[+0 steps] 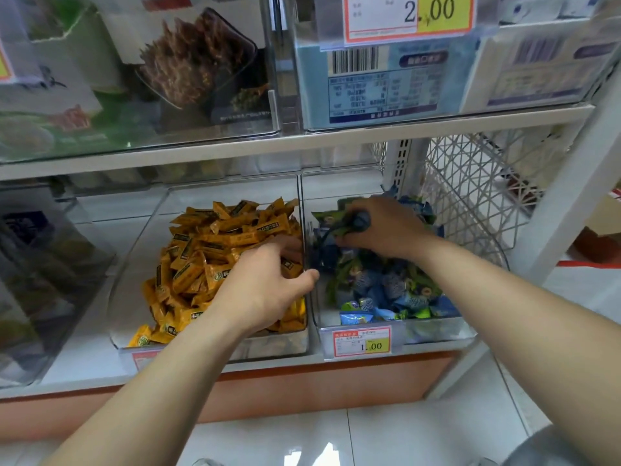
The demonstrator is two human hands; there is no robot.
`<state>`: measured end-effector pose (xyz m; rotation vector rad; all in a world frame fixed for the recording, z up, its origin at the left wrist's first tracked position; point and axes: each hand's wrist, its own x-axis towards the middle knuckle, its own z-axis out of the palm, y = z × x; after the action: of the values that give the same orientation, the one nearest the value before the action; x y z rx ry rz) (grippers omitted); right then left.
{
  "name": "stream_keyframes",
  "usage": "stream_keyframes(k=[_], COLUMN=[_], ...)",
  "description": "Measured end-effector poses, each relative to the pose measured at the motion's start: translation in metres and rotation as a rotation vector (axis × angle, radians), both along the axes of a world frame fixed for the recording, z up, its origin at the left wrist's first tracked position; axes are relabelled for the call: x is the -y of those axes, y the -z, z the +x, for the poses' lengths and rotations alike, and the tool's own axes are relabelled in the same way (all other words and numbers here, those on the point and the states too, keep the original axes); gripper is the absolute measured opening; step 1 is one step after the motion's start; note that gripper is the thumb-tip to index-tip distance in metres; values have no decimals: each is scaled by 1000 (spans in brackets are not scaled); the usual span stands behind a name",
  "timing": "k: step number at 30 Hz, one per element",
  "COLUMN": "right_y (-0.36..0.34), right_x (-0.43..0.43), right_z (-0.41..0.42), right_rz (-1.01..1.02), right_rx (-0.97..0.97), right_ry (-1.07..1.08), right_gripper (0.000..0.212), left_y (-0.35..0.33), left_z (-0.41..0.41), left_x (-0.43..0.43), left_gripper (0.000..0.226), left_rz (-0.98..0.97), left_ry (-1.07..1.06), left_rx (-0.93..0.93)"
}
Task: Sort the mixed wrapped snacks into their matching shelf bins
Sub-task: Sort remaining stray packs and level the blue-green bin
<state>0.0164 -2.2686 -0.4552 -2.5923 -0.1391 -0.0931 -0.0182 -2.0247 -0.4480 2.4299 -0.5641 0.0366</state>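
Observation:
Two clear plastic bins stand side by side on the lower shelf. The left bin (134, 264) holds a heap of orange wrapped snacks (215, 243). The right bin (437, 326) holds blue and green wrapped snacks (386, 287). My left hand (265, 284) reaches into the orange pile near the divider, its fingers curled down among the packets and its thumb against the wall between the bins. My right hand (379, 227) is deep in the right bin and grips a bunch of green and blue wrappers (331, 218).
A price tag (363, 341) is clipped on the right bin's front. Clear bins with boxed goods (386, 82) fill the upper shelf. A white wire mesh panel (470, 186) closes the right end. Another clear bin (40, 264) stands at the far left. White floor tiles lie below.

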Motion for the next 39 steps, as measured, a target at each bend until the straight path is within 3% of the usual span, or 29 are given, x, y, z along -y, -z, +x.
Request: stream_keyframes(k=[5,8,10,12,14,16,18,21,23,27,31,34,36,39], right_y=[-11,-23,-27,-24,-16,-6,5,24,36,40,12,-3,-6,-9], right_x=[12,1,-6,-12,-14,-17,-24,-31,-34,-35,-17,2,12,18], right_z=[-1,-14,-27,-38,-44,-42,-38,-35,-37,-30,-14,-6,-5,-10], right_rz=[-355,-360,-298,-354,-559,-616,-573,-520,-440,-77,169,122,39,-88], right_rx=[-125,34,-37,-364,-606,-691,-740,-643,-501,-401,-147,30,-8,-102], right_ry=[93,52,-32,-94,-141,-166,-184,-179,-197,-174,-54,120,164,129], right_gripper=[61,42,35,62,99,115,117,118,107,66,64,56,56,73], left_y=[-1,-1,0,-1,-1,0,-1,-1,-2,-2,-1,-2,-3,-8], left_z=[-1,-2,-3,-3,-3,-3,-3,-4,-4,-5,-2,-3,-3,-7], left_x=[-1,-2,-3,-2,-1,-1,-1,-1,0,3,1,1,0,0], left_gripper=[45,43,42,44,45,47,49,48,44,42,42,39,37,46], left_rz=[-4,-6,-4,-2,6,12,14,7,-8,-32,-34,-37,-21,43], left_ry=[13,18,22,26,26,25,22,25,27,7,10,2,8,-1], left_rx=[3,-3,1,2,2,4,-2,-8,-6,-27,-40,-42,-32,7])
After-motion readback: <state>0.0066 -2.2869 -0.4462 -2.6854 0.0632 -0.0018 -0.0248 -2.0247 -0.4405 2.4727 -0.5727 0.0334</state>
